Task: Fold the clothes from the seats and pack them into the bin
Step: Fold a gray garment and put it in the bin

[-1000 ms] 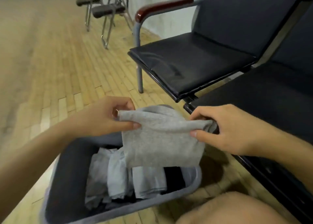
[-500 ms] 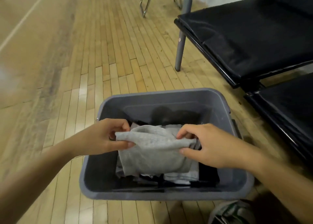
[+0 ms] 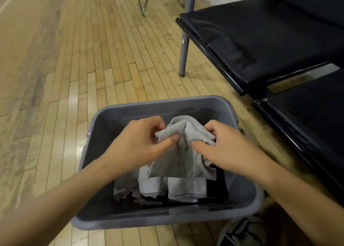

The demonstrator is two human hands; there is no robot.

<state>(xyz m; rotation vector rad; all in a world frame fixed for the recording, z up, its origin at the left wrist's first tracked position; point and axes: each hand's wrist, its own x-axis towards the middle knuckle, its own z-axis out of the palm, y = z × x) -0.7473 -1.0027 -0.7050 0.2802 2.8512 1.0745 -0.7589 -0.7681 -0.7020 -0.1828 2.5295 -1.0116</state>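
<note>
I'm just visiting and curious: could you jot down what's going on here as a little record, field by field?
setting: wooden floor, black seats at right
container: grey bin on the floor
held item: grey garment, bunched, over the bin
left hand: grip closed on the garment
right hand: grip closed on the garment
already in bin: folded clothes
visible seats: no clothes on them

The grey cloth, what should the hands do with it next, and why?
Probably lower it and let go. Both the left hand and right hand pinch the folded grey cloth right above the folded clothes in the bin.
</note>
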